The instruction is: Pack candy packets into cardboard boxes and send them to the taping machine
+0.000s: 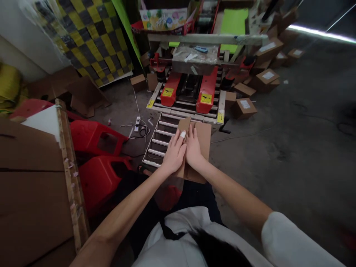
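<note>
- A box (205, 142) is carried on the conveyor (159, 142), its right edge being covered and the rollers toward its left edge left exposed.
- The left hand (175, 152) is laid on the box with fingers extended; a white wrap (183, 134) is worn on one finger.
- The right hand (193, 149) is placed just beside it, flattened on the box, fingers pointed forward.
- Beyond the conveyor's far edge, a machine (206, 97) is seen, with a blue cutter (201, 49) rested on top.
- Red stools (96, 181) are stood to the left.
</note>
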The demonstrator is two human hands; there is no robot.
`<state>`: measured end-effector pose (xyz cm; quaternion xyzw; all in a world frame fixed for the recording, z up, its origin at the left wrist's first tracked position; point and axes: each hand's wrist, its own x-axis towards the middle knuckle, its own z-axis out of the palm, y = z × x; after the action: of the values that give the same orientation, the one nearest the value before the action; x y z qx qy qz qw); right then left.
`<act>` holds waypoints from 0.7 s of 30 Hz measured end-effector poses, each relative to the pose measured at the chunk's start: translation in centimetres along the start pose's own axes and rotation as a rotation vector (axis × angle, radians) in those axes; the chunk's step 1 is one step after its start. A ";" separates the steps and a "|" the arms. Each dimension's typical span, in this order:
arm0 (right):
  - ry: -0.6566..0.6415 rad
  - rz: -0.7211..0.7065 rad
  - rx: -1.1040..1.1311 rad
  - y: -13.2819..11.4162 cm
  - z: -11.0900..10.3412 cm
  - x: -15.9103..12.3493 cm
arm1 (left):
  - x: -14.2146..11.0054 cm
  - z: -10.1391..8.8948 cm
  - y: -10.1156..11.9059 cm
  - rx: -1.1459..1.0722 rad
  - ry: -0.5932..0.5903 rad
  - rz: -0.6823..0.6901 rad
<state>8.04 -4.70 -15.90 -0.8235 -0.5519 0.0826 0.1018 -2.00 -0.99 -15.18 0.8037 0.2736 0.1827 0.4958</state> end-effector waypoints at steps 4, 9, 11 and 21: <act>-0.019 -0.074 0.290 2.7 -0.8 -0.2 | -0.2 0.0 0.1 0.109 -0.029 0.099; 0.127 -0.019 0.635 3.8 -1.3 -0.9 | -0.7 0.9 1.7 0.362 -0.053 0.136; 0.218 0.057 0.657 2.9 -1.1 -1.0 | -1.1 1.4 2.5 0.486 -0.072 0.125; 0.493 0.166 0.422 5.2 -2.5 -6.2 | -1.7 1.4 3.4 0.729 -0.089 0.018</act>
<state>10.97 -12.56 -14.64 -0.8217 -0.4124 0.0012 0.3933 -1.67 -4.23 -12.74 0.9371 0.2919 0.0422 0.1868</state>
